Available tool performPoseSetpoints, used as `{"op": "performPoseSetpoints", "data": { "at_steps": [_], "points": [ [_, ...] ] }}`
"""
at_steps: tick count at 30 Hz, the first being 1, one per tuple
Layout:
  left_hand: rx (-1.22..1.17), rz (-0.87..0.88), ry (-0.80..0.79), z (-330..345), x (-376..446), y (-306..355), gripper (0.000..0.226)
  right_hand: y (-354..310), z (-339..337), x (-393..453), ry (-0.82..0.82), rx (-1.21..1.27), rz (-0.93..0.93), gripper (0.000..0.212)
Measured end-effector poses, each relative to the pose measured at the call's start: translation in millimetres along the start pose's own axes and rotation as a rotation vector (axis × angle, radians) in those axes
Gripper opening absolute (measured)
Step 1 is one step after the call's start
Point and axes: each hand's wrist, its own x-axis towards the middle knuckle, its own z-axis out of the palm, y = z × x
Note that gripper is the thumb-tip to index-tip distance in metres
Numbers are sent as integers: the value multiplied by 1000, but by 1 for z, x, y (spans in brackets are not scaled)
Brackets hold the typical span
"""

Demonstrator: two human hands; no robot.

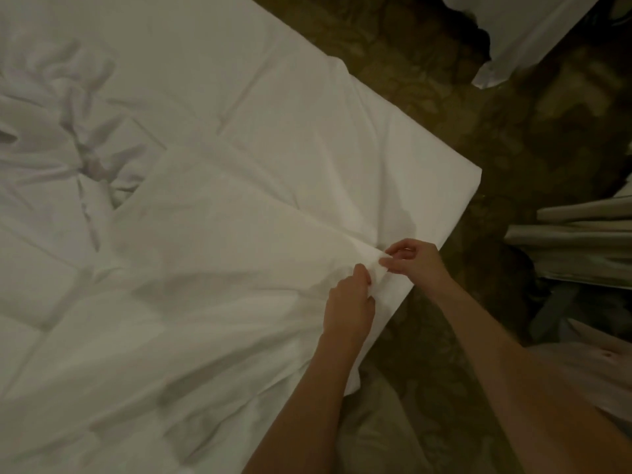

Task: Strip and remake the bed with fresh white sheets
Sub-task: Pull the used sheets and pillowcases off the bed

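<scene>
- Sheet [212,206]: white, spread over the bed and filling the left and centre of the frame. It is creased in straight fold lines, which suggests a fresh sheet only just opened out. A loose bunch lies at the upper left [85,155], not yet pulled flat.
- Bed corner [473,174]: at right of centre, with the sheet draped over it. The bed edge runs from there down toward the lower centre, where the hands work.
- Left hand [349,299]: lower centre, at the bed edge. Fingers are curled, gripping a small gather of sheet, probably as an anchor while the other hand sorts the edge.
- Right hand [412,260]: just to the right and slightly above the left, nearly touching it. Thumb and fingertips pinch a small flap of the same sheet, with the other fingers loosely bent. The pinch seems meant to find or separate a hem or layer.
- Creases fan out from the two grips toward the frame centre, a sign of cloth under tension.
- Carpet [427,107]: dark and patterned, right of the bed.
- White linen [533,32]: upper right, on the floor. Whether it is stripped bedding cannot be told.
- Pale folded items [581,241]: right edge, identity unclear.
- Stage, as judged: remaking is under way, and the sheet is not yet smoothed or tucked.
</scene>
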Motion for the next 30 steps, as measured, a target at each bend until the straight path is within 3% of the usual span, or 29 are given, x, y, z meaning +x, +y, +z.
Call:
{"op": "performPoseSetpoints", "data": {
  "at_steps": [5,9,13,15,20,25,30],
  "points": [
    [87,-94,-87,8,1,-22,21,20,19,4,87,-180,14,16],
    [12,-103,-173,7,-12,-30,28,11,22,4,98,-281,-14,14],
    [-56,-114,-92,5,-32,-40,25,7,12,-7,-18,-54,133,17],
    [-72,-115,-61,4,-42,-45,25,15,13,-13,-50,-70,203,21],
    [-242,-139,-57,-3,-62,-50,17,30,28,-13,119,-177,113,21],
    [-410,-142,-21,-10,-83,-65,10,30,35,-25,109,-101,54,13],
    [-532,-154,22,-11,-91,-68,6,26,27,-18,339,-115,-30,21]
  ]
}}
